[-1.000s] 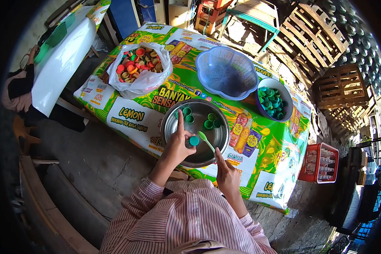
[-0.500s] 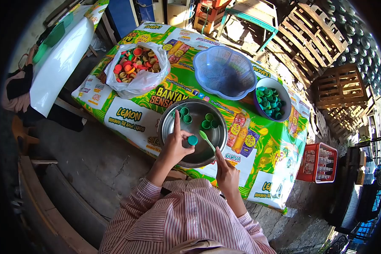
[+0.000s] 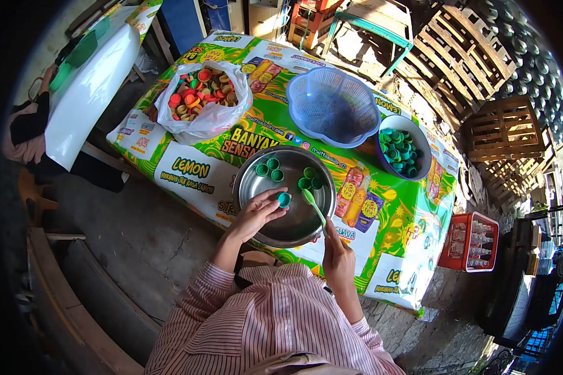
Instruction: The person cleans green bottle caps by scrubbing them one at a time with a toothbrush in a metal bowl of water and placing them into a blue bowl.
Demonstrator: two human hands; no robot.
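Striped shirt (image 3: 281,319) nearest the lens, a person stands at a table. The left hand (image 3: 254,217) pinches a teal bottle cap (image 3: 284,200) between thumb and fingertips, and the right hand (image 3: 338,250) is closed around the handle of a green toothbrush (image 3: 314,208). The bristle end sits just beside the cap. Both are held over the near part of a steel bowl (image 3: 244,187), seemingly so that anything falling off lands inside it. A few more green caps (image 3: 308,179) lie loose at the bowl's far side, apart from the one in hand.

The bowl stands at the near edge of a printed banner (image 3: 187,169) spread as a table cover, which appears to advertise fruit drinks. Readable on it are "LEMON", "GUAVA", "BANYAK SENSA…" and a cut-off "STRA…", with smaller lines too fine to make out.

Farther back and to the left, a white plastic bag (image 3: 219,119) sags open on mixed red, orange and yellow caps (image 3: 200,90). A blue slotted basket (image 3: 333,106) stands beyond the bowl, with nothing visible inside it. To its right, a dark bowl (image 3: 429,156) holds only teal caps (image 3: 399,152). All three sit within arm's reach, and the colours look kept apart by container.

On the ground to the right is a red crate (image 3: 475,240) of bottles. Wooden pallets (image 3: 463,56) are stacked at the far right.
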